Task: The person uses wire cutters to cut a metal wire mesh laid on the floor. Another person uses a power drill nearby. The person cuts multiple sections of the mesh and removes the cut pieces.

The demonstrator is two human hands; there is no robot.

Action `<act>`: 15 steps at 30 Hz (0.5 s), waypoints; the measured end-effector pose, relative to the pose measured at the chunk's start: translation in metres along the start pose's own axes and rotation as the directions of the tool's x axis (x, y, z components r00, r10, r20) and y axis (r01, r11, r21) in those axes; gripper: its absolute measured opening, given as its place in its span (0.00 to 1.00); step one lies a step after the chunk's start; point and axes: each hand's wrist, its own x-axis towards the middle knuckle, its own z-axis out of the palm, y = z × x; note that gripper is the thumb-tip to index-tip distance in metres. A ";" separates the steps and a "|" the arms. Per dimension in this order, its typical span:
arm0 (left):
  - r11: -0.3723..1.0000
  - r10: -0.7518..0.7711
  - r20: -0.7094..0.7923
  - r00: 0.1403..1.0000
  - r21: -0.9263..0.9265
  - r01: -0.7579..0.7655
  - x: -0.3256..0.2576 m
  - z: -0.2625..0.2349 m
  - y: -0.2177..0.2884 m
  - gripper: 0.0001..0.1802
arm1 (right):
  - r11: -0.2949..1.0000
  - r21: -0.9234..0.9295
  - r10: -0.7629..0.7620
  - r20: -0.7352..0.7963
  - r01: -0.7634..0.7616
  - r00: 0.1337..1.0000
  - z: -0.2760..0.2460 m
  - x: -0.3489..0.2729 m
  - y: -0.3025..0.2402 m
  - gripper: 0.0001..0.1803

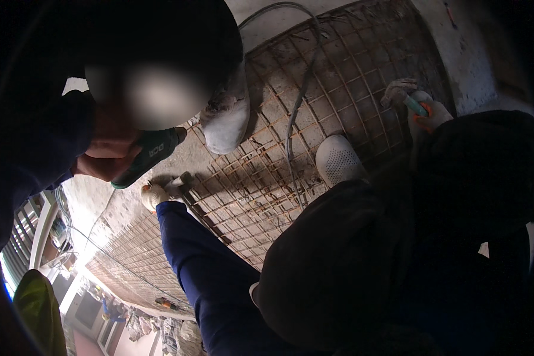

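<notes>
My left hand (153,196), in a whitish glove at the end of a blue sleeve, is closed by the edge of the rebar mesh (353,56). It grips a short grey tool (181,180) with a round end; its kind is unclear in the shadow. Farther right, my right hand (433,114), in a white and orange glove, is wrapped round the teal handle of a hammer (400,92). The hammer's dusty head lies over the mesh. Just beyond my left hand is a green power drill (151,155), held by a co-worker's bare hand (107,160).
A co-worker leans in at upper left, a white shoe (228,121) on the mesh. My own perforated white shoe (337,159) stands between my hands. A dark cable (291,133) crosses the mesh. Lower left are a sunlit concrete floor (92,204), more mesh and piled sacks (175,335).
</notes>
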 end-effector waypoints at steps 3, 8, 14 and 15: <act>0.924 -0.011 -0.065 0.998 -0.381 -0.015 -0.015 -0.009 -0.004 0.12 | 0.980 0.101 0.172 0.005 -0.172 0.985 -0.002 -0.008 0.004 0.18; 0.193 -0.114 0.172 0.979 -0.962 0.191 -0.051 -0.051 -0.015 0.14 | 0.904 -0.389 -0.158 0.088 0.180 0.984 0.016 0.010 0.057 0.22; -0.039 0.261 0.237 0.936 -0.966 0.255 -0.108 -0.078 -0.023 0.15 | 0.757 -0.607 -0.215 0.119 0.242 0.969 0.043 0.028 0.115 0.21; -0.105 0.351 0.171 0.921 -0.970 0.221 -0.123 -0.076 -0.019 0.16 | 0.802 -0.560 -0.188 0.090 0.206 0.978 0.041 0.026 0.116 0.21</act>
